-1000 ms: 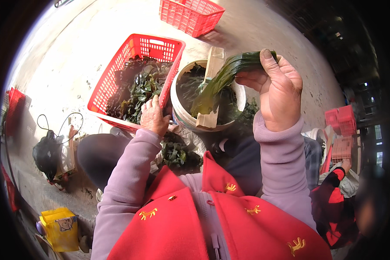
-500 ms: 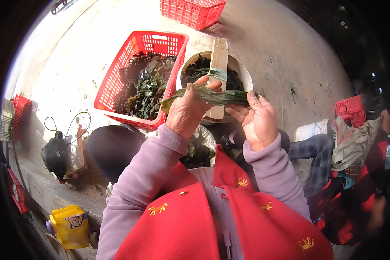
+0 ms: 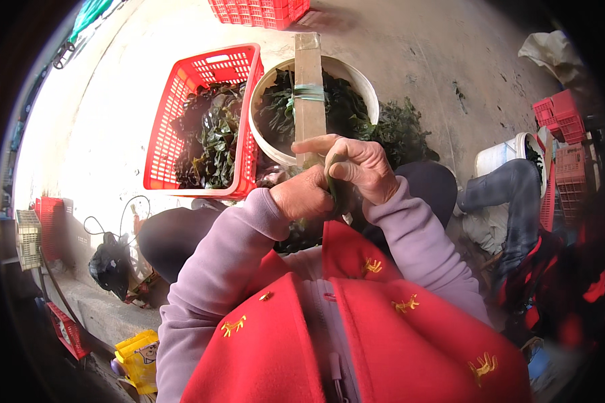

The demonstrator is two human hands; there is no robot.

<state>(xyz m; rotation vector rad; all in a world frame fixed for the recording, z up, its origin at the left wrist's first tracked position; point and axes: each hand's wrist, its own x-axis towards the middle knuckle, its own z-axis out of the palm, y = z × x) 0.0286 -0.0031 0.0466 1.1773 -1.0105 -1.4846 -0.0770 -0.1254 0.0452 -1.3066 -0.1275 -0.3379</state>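
Observation:
My left hand [image 3: 302,193] and my right hand [image 3: 361,168] meet low in front of the bucket, both closed on a green seaweed leaf [image 3: 341,195]. My right fingers and thumb curl over the leaf above my left hand, whose fingertips are mostly hidden. Behind my hands, a wooden board [image 3: 309,60] with green strands wrapped round it lies across a white bucket [image 3: 368,95] of dark seaweed. A red plastic basket [image 3: 156,160] piled with seaweed [image 3: 212,134] stands left of the bucket. More seaweed [image 3: 400,134] lies right of the bucket.
A red crate [image 3: 255,12] stands at the back. At left are a black bag [image 3: 111,265], red crates [image 3: 52,221] and a yellow bag [image 3: 138,359]. At right, a co-worker's jeans-clad leg [image 3: 517,195] is beside a white bucket [image 3: 492,160] and stacked red crates [image 3: 561,114].
My right hand came down with the leaf and my left hand left the basket to take hold of it. Both hands have since drawn together lower, bunching or folding the leaf between them.

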